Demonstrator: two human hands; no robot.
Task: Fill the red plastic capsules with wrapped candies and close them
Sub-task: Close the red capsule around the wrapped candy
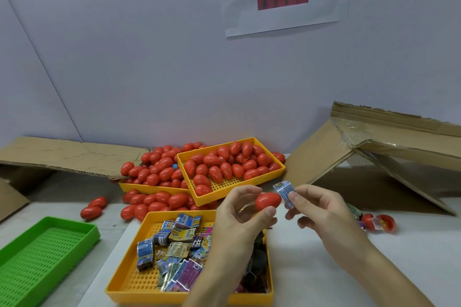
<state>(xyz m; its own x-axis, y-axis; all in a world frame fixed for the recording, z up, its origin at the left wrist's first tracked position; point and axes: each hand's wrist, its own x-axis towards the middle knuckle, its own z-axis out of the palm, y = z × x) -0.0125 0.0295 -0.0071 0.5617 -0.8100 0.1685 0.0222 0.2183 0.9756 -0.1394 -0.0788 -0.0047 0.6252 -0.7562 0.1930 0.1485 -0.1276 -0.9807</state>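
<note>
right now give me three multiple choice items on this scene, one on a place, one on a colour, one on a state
1. Where is the green tray?
A. near left of the table
B. far right
C. on the cardboard

2. What colour is the tray of candies?
A. blue
B. yellow
C. white

3. How is the capsule in the left hand?
A. split in halves
B. closed
C. crushed flat

Answers: 1 A, it sits at the near left edge. 2 B, its rim and perforated floor are yellow. 3 B, it shows as one whole egg shape, while the right hand pinches a wrapped candy beside it.
</note>
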